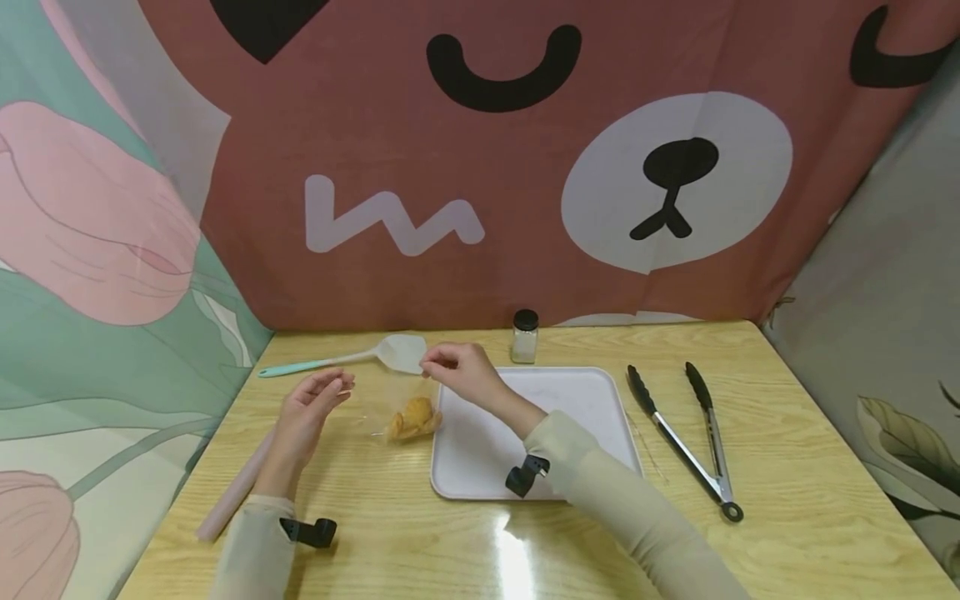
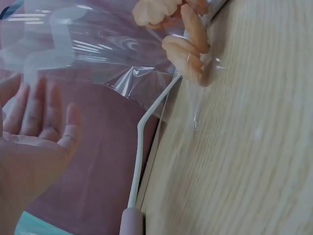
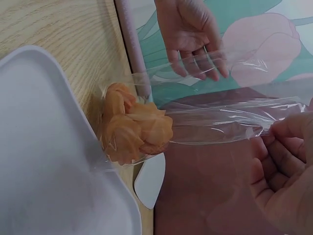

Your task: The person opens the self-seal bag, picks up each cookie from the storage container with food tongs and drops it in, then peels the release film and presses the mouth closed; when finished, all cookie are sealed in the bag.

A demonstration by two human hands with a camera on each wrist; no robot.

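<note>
My right hand (image 1: 468, 377) pinches the upper edge of a clear plastic bag (image 3: 210, 122) between thumb and fingertips. Golden-brown, lumpy food pieces (image 1: 415, 418) sit in the bottom of the bag, just left of the white tray (image 1: 525, 487). On the bag's other side is my left hand (image 1: 307, 412), its fingers loosely bent and pinching nothing. In the right wrist view, the left fingers (image 3: 198, 63) overlap the bag's clear film. The left wrist view has the left palm turned up beside the film.
Behind the bag lies a spatula (image 1: 401, 352) with a mint handle. A black-lidded jar (image 1: 525, 340) stands behind the tray. Black-tipped tongs (image 1: 693, 450) lie spread at the right, near thin strands (image 1: 651, 450). A pinkish rod (image 1: 236, 492) lies at the left edge.
</note>
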